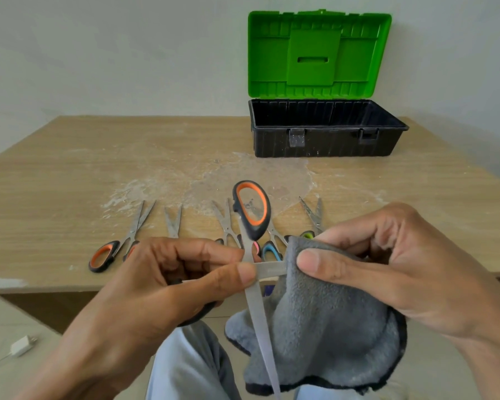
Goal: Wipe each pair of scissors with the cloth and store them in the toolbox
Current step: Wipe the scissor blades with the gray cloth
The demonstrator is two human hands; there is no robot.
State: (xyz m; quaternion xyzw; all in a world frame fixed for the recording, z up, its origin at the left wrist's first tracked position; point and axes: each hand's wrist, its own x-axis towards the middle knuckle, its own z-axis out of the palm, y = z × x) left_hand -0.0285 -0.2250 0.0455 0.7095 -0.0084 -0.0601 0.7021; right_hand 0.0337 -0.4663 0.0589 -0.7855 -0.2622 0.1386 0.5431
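Right hand [387, 264] pinches cloth [324, 327] around scissors [251, 209] blade.

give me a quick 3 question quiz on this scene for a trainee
1. True or false: the toolbox lid stands open.
2. Which hand pinches the cloth around a blade? A) left B) right C) neither
3. Fill in: the scissors held by the left hand have a black and ___ handle.
Key: 1 true. 2 B, the right hand. 3 orange.
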